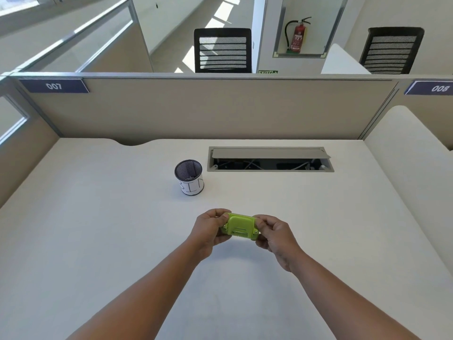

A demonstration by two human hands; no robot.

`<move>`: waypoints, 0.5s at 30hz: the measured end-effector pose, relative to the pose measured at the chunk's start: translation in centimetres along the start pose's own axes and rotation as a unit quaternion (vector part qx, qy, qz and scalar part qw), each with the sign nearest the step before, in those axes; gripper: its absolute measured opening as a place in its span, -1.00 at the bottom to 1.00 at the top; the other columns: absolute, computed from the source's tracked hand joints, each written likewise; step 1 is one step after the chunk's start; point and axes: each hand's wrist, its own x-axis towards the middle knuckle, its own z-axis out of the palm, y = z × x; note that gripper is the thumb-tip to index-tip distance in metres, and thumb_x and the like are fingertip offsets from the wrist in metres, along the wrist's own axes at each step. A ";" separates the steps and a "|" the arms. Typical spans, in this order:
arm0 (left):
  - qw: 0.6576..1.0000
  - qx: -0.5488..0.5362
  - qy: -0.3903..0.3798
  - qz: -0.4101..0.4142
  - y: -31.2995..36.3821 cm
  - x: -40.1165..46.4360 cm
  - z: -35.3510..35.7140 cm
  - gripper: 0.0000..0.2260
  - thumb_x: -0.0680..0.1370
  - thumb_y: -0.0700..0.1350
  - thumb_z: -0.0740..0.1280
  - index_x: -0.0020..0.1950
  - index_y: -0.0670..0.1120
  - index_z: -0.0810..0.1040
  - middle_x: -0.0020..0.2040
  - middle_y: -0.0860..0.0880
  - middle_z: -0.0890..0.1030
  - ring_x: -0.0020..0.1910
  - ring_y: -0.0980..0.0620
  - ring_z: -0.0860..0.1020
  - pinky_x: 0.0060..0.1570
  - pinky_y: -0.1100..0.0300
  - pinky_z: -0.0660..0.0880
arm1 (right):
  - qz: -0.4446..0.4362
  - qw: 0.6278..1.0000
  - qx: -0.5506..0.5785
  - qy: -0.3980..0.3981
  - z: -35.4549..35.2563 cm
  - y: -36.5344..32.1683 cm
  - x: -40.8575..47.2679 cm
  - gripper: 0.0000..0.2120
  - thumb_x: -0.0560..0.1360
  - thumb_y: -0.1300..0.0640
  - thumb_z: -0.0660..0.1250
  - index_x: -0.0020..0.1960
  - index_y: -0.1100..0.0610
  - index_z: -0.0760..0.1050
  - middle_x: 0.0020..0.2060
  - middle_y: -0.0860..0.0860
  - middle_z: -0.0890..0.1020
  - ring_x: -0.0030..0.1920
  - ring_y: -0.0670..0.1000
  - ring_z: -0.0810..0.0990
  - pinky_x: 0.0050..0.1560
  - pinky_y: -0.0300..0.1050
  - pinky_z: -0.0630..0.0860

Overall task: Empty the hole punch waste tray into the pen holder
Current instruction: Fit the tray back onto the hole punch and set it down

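Note:
A lime-green hole punch (pixel 241 225) is held above the white desk, between both hands. My left hand (pixel 209 230) grips its left end and my right hand (pixel 275 238) grips its right end. The punch's underside is hidden. A black mesh pen holder (pixel 189 177) wrapped in white paper with handwritten letters stands upright on the desk, beyond and to the left of the hands. A few small pale bits lie at its bottom.
A cable hatch (pixel 269 159) with its flap raised is set into the white desk (pixel 98 229) to the right of the pen holder. Beige partition walls (pixel 208 109) close off the back and sides. Office chairs stand beyond the partition.

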 end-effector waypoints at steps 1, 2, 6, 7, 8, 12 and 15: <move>1.000 -0.008 -0.002 -0.005 -0.1 0.0 0.0 -0.90 0.62 -0.19 0.37 0.04 -0.07 0.68 -0.11 -0.08 0.72 -0.15 -0.08 0.68 -0.24 0.12 0.64 | 0.004 1.000 0.001 -0.013 -0.1 -0.1 0.0 -0.85 0.64 0.15 0.36 0.16 0.07 0.67 -0.09 0.07 0.71 -0.13 0.07 0.64 -0.12 -0.11 0.64; 1.000 -0.016 -0.003 -0.010 -0.1 0.0 -0.1 -0.90 0.62 -0.19 0.36 0.04 -0.07 0.68 -0.11 -0.08 0.72 -0.13 -0.09 0.68 -0.22 0.10 0.65 | 0.009 1.000 0.004 -0.026 -0.2 -0.2 0.1 -0.84 0.64 0.16 0.36 0.18 0.07 0.66 -0.09 0.07 0.71 -0.13 0.08 0.65 -0.10 -0.11 0.64; 0.998 -0.051 -0.007 -0.022 -0.4 -0.1 -0.2 -0.90 0.64 -0.20 0.35 0.10 -0.10 0.65 -0.02 -0.13 0.70 -0.02 -0.16 0.68 -0.11 0.04 0.67 | 0.039 0.996 0.042 -0.068 -0.9 -0.4 0.3 -0.76 0.63 0.31 0.31 0.18 0.08 0.67 -0.08 0.09 0.73 -0.11 0.06 0.67 -0.02 -0.11 0.64; 0.998 -0.056 -0.008 -0.024 -0.3 -0.1 -0.2 -0.90 0.64 -0.20 0.34 0.11 -0.11 0.64 0.01 -0.14 0.69 0.00 -0.18 0.68 -0.09 0.03 0.67 | 0.043 0.994 0.054 -0.083 -1.0 -0.4 0.3 -0.70 0.61 0.37 0.30 0.17 0.07 0.68 -0.07 0.09 0.73 -0.11 0.05 0.67 0.00 -0.11 0.64; 0.998 -0.059 -0.009 -0.025 -0.2 -0.1 -0.2 -0.89 0.65 -0.19 0.34 0.12 -0.12 0.63 0.03 -0.15 0.67 0.01 -0.19 0.68 -0.07 0.02 0.67 | 0.044 0.992 0.064 -0.097 -1.2 -0.3 0.4 -0.62 0.58 0.44 0.28 0.17 0.06 0.68 -0.06 0.09 0.74 -0.10 0.04 0.67 0.03 -0.11 0.64; 0.998 -0.039 -0.031 -0.031 0.3 -0.4 -0.2 -0.86 0.68 -0.19 0.28 0.18 -0.15 0.60 0.09 -0.19 0.64 0.01 -0.18 0.67 -0.07 0.02 0.67 | 0.021 0.994 0.026 -0.109 -1.2 0.2 0.3 -0.49 0.51 0.51 0.35 0.29 0.02 0.60 0.02 0.07 0.71 -0.04 0.03 0.65 0.13 -0.09 0.61; 0.996 -0.027 -0.072 -0.047 0.7 -1.0 -0.2 -0.78 0.70 -0.21 0.20 0.29 -0.18 0.55 0.13 -0.22 0.63 0.01 -0.17 0.67 -0.07 0.01 0.68 | -0.001 0.996 -0.015 -0.086 -1.1 0.2 0.4 -0.43 0.49 0.49 0.39 0.34 -0.03 0.53 0.00 0.10 0.68 -0.06 0.01 0.65 0.06 -0.13 0.63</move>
